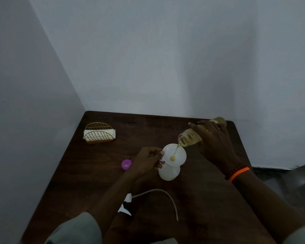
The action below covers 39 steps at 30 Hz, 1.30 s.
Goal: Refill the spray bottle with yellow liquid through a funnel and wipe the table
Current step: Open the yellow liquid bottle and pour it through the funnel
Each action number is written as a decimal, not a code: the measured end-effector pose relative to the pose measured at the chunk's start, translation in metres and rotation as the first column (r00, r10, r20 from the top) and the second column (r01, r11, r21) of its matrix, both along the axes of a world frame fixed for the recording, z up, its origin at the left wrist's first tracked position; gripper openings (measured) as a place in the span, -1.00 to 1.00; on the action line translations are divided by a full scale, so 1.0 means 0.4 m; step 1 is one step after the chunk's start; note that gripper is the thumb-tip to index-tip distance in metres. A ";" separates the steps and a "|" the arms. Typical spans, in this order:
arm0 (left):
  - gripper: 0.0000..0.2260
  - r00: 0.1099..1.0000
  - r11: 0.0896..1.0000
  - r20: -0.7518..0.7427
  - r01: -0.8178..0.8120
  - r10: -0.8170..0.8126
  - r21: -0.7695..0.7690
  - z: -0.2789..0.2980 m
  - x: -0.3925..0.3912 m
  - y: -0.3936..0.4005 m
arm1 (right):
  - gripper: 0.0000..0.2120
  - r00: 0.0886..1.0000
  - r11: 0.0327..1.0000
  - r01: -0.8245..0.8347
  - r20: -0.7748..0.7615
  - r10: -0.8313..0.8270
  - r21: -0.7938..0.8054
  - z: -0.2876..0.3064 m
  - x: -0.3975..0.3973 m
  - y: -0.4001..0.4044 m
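Spray head (126, 206): lies nearest on the table (209, 199), unscrewed with its tube trailing, so the neck stays clear for filling.
Left hand (147, 162): fingers pinched on the funnel (174, 154) rim, likely steadying it.
Spray bottle (169, 172): upright mid-table under the funnel.
Right hand (214, 140): wrapped around the tilted supply bottle (190, 137), yellow liquid streaming into the funnel.
Napkin holder (99, 132): far left, likely for wiping.

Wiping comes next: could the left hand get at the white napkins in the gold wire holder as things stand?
Probably not yet: the left hand is steadying the white funnel during the pour. Bare table lies between it and the napkins.
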<state>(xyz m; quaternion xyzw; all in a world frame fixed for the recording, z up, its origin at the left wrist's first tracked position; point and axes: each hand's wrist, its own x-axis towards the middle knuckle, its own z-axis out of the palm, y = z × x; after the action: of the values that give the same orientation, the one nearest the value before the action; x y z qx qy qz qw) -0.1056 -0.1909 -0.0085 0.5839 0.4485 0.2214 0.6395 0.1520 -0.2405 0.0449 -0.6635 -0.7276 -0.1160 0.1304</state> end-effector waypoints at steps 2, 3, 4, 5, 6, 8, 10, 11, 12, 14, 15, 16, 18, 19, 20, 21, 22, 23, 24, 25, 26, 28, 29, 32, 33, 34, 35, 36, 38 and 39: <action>-0.86 1.000 1.000 0.006 -0.003 0.003 -0.001 0.001 0.000 -0.001 | -0.22 1.000 1.000 -0.002 0.005 0.002 0.002 0.002 -0.002 0.001; -0.86 1.000 1.000 0.010 -0.007 0.007 -0.001 0.003 0.001 -0.002 | -0.22 1.000 1.000 -0.001 0.010 0.001 0.001 0.003 -0.002 0.002; -0.87 1.000 1.000 0.015 -0.011 0.011 -0.003 0.004 0.003 -0.003 | -0.23 1.000 1.000 0.004 0.018 -0.004 0.002 0.003 -0.001 0.003; -0.87 1.000 1.000 0.019 -0.014 0.014 -0.005 0.005 0.004 -0.003 | -0.24 1.000 1.000 0.010 0.025 -0.010 0.003 0.004 -0.001 0.004; -0.88 1.000 1.000 0.020 -0.016 0.016 -0.005 0.006 0.005 -0.003 | -0.25 0.999 1.000 0.015 0.030 -0.015 0.005 0.004 -0.001 0.005; -0.87 1.000 1.000 0.021 -0.019 0.019 -0.002 0.004 0.006 -0.001 | -0.26 0.999 1.000 0.017 0.033 -0.017 0.008 0.004 0.001 0.005; -0.84 1.000 1.000 0.017 -0.020 0.020 0.003 0.004 0.006 -0.001 | -0.27 0.999 1.000 0.015 0.030 -0.015 0.009 0.004 0.002 0.003; -0.82 1.000 1.000 0.015 -0.020 0.020 0.004 0.004 0.006 -0.001 | -0.28 0.999 1.000 0.016 0.030 -0.017 0.008 0.004 0.003 0.003; -0.81 1.000 1.000 0.015 -0.019 0.018 0.006 0.005 0.006 -0.002 | -0.28 0.999 1.000 0.019 0.031 -0.019 0.007 0.004 0.003 0.002; -0.81 1.000 1.000 0.015 -0.017 0.016 0.009 0.006 0.006 -0.002 | -0.28 0.999 1.000 0.022 0.034 -0.022 0.005 0.003 0.004 0.002; -0.81 1.000 1.000 0.015 -0.015 0.015 0.010 0.006 0.005 -0.001 | -0.28 0.999 1.000 0.023 0.035 -0.023 0.003 0.004 0.004 0.002; -0.81 1.000 1.000 0.015 -0.014 0.013 0.011 0.006 0.005 0.000 | -0.28 0.999 1.000 0.024 0.035 -0.024 0.002 0.005 0.004 0.002; -0.82 1.000 1.000 0.010 -0.012 0.012 0.013 0.004 0.004 0.000 | -0.28 0.999 1.000 0.021 0.033 -0.021 0.011 0.006 0.003 0.001; -0.82 1.000 1.000 0.008 -0.013 0.013 0.014 0.003 0.004 0.000 | -0.28 0.999 1.000 0.018 0.031 -0.019 0.020 0.007 0.002 0.001; -0.82 1.000 1.000 0.008 -0.015 0.015 0.014 0.002 0.004 -0.001 | -0.28 0.999 0.999 0.015 0.029 -0.016 0.029 0.009 0.001 0.000; -0.82 1.000 1.000 0.007 -0.018 0.018 0.014 0.000 0.004 -0.001 | -0.29 1.000 0.999 0.012 0.028 -0.013 0.036 0.010 0.001 -0.001; -0.82 1.000 1.000 0.005 -0.020 0.020 0.013 0.000 0.003 -0.002 | -0.29 1.000 0.999 0.009 0.026 -0.010 0.043 0.012 0.000 -0.001; -0.83 1.000 1.000 0.003 -0.021 0.021 0.012 0.000 0.003 -0.001 | -0.29 1.000 0.999 0.007 0.024 -0.008 0.047 0.013 0.000 -0.001; -0.83 1.000 1.000 0.004 -0.020 0.020 0.008 0.001 0.003 -0.001 | -0.30 1.000 0.999 0.005 0.022 -0.006 0.049 0.015 -0.001 -0.001; -0.83 1.000 1.000 0.006 -0.020 0.020 0.003 0.002 0.003 -0.001 | -0.30 1.000 0.999 0.003 0.020 -0.005 0.051 0.015 -0.001 -0.001; -0.83 1.000 1.000 0.009 -0.018 0.018 0.000 0.003 0.003 0.000 | -0.30 1.000 0.999 0.002 0.019 -0.003 0.053 0.016 0.000 -0.001; -0.82 1.000 1.000 0.007 -0.018 0.018 0.002 0.004 0.003 -0.001 | -0.31 1.000 0.999 0.000 0.017 -0.001 0.052 0.016 0.001 0.000; -0.82 1.000 1.000 0.003 -0.019 0.019 0.004 0.004 0.003 -0.001 | -0.30 1.000 0.999 -0.001 0.017 0.000 0.050 0.016 0.002 0.000; -0.82 1.000 1.000 -0.003 -0.017 0.017 0.009 0.002 0.003 -0.002 | -0.30 1.000 0.999 -0.001 0.014 0.000 0.047 0.016 0.005 0.000; -0.82 1.000 1.000 0.000 -0.014 0.014 0.010 0.001 0.003 -0.001 | -0.30 1.000 0.999 0.001 0.011 -0.002 0.046 0.017 0.005 0.000; -0.82 1.000 1.000 0.005 -0.010 0.010 0.010 0.000 0.002 -0.001 | -0.30 1.000 0.999 0.004 0.009 -0.004 0.044 0.018 0.004 0.000; -0.83 1.000 1.000 0.008 -0.008 0.008 0.011 0.000 0.001 -0.001 | -0.30 1.000 0.999 0.007 0.008 -0.007 0.040 0.019 0.003 0.000; -0.83 1.000 1.000 0.010 -0.006 0.006 0.011 0.001 0.000 -0.001 | -0.30 1.000 0.999 0.010 0.010 -0.010 0.038 0.020 0.001 0.000; -0.82 1.000 1.000 0.007 -0.009 0.009 0.009 0.002 -0.001 -0.002 | -0.31 1.000 0.999 0.013 0.012 -0.013 0.037 0.021 0.001 0.001; -0.81 1.000 1.000 0.006 -0.009 0.009 0.009 0.003 -0.001 -0.002 | -0.31 1.000 0.999 0.014 0.010 -0.014 0.036 0.022 0.002 0.002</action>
<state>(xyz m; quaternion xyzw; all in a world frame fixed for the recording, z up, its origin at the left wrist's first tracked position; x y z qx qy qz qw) -0.1058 -0.1917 -0.0075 0.5839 0.4482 0.2281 0.6373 0.1527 -0.2398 0.0536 -0.6654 -0.7215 -0.1332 0.1378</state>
